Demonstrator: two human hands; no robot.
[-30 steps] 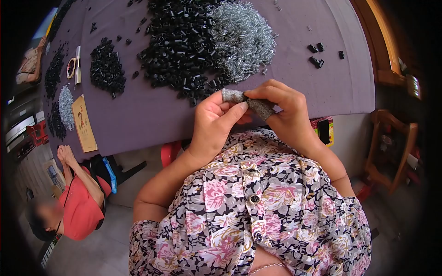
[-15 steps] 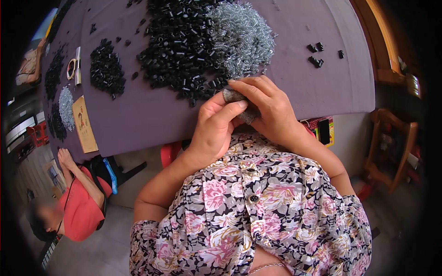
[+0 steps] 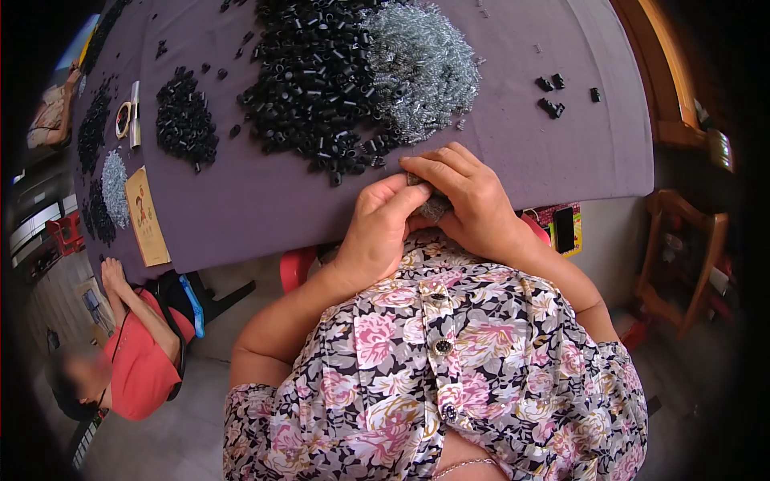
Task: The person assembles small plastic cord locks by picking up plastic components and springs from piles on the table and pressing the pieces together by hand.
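In front of my chest, at the table's near edge, my left hand and my right hand meet with thumbs and fingers pressed together. A rough grey-brown wrap shows between them, seemingly round my right thumb; a darker grey bit sits by my left index finger. Anything pinched in the fingertips is hidden. Just beyond the hands lies a large heap of small black plastic tubes. A heap of clear or silvery little coil springs adjoins it on the right.
Several black pieces lie at right on the purple tablecloth. To the left are a smaller black pile, a tape roll, a tan booklet and more springs. A person in red sits at left. A phone lies below the table edge.
My left hand has shifted slightly right and down, closer to my right hand. Less of the grey wrap near my left index finger shows now. The heaps look the same.
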